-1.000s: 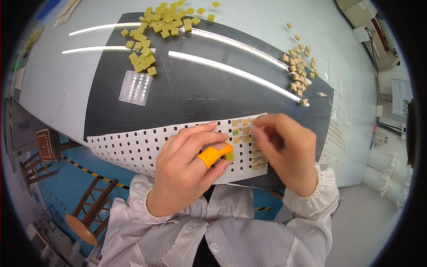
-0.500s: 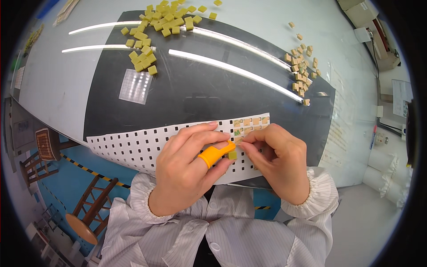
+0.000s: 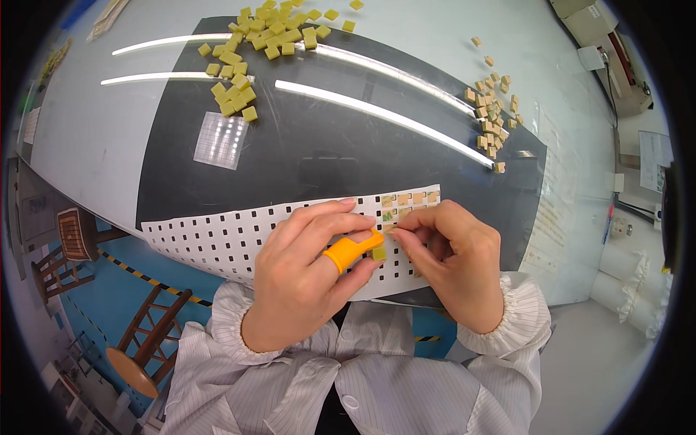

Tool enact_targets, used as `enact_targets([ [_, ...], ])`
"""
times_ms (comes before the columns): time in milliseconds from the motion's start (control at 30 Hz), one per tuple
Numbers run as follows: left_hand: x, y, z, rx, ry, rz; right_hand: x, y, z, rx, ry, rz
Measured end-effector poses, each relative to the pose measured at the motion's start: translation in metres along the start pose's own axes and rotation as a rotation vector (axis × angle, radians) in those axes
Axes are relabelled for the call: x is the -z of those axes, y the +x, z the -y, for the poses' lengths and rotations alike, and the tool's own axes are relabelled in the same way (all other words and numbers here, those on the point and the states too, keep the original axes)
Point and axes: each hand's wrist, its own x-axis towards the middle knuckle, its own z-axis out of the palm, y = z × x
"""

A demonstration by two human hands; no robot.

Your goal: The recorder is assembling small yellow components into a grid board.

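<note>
A white sheet with rows of small black rectangular holes [image 3: 230, 238] lies at the table's near edge. Small tan squares [image 3: 418, 197], one marked green, cover holes at its right end. My left hand [image 3: 304, 272] rests over the sheet, an orange finger sleeve with a projecting tip [image 3: 348, 251] on one finger. Its thumb and fingers pinch a small yellow-green block [image 3: 378, 253]. Close beside it, my right hand [image 3: 460, 254] is closed, thumb and index fingertip together at a tan square [image 3: 389, 228] on the sheet. What lies between those fingertips is hidden.
Yellow-green blocks [image 3: 275, 32] are scattered on the dark mat [image 3: 326, 130] at the far left. Smaller tan-faced blocks [image 3: 489, 127] lie at the far right. A clear gridded square [image 3: 220, 141] sits left. Wooden stools [image 3: 138, 355] stand on the floor at left.
Hardly anything differs. Both hands keep their places over the sheet, and the right fingertips have shifted only very slightly.
</note>
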Motion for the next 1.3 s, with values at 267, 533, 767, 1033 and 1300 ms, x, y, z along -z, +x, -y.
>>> enact_targets([
  [267,0.001,0.002,0.0,-0.003,-0.008,0.01,0.008,0.002,0.002,-0.006,0.073,0.076],
  [533,0.0,0.001,0.001,-0.006,-0.008,0.007,0.024,0.017,0.011,-0.617,0.641,0.416],
  [767,0.0,0.0,0.001,-0.004,-0.014,0.002,0.022,0.019,0.013,-0.664,0.644,0.487],
  [1033,0.0,0.001,0.002,-0.022,-0.014,0.006,0.022,0.02,0.012,-0.673,0.629,0.492],
  [1300,0.0,0.001,0.002,-0.022,-0.023,0.007,0.022,0.02,0.011,-0.685,0.633,0.494],
])
